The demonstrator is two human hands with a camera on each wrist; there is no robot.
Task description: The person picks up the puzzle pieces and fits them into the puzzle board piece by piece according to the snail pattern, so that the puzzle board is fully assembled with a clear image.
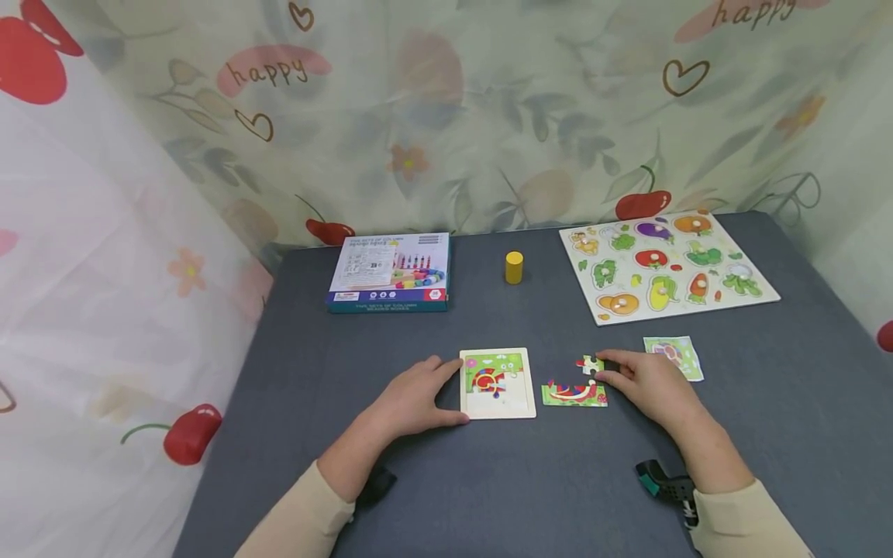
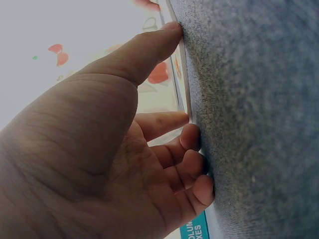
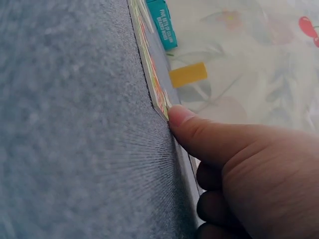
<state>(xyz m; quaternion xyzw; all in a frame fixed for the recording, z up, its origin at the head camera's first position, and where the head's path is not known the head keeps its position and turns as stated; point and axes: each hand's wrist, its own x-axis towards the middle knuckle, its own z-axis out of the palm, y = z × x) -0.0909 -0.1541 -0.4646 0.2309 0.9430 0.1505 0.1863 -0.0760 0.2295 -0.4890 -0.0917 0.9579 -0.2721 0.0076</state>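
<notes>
A square puzzle tray (image 1: 498, 408) with a pale rim lies on the table, its upper part filled with joined pieces showing a red and yellow spiral. My left hand (image 1: 416, 395) is at its left side, index fingertip and thumb spread and touching the edge. In the left wrist view, the left hand (image 2: 119, 144) shows a straight thumb and index finger; the other fingers bend slightly. My right hand (image 1: 652, 385) pinches a small puzzle piece (image 1: 590, 363) between thumb and index finger. Just below it lie joined puzzle pieces (image 1: 575, 396) in green and red.
A printed picture card (image 1: 687, 359) lies partly behind the right hand. Farther back are a boxed set (image 1: 388, 273), a yellow cylinder (image 1: 514, 267) and a vegetable puzzle board (image 1: 670, 267). Patterned cloth (image 1: 446, 116) hangs behind the table's far edge.
</notes>
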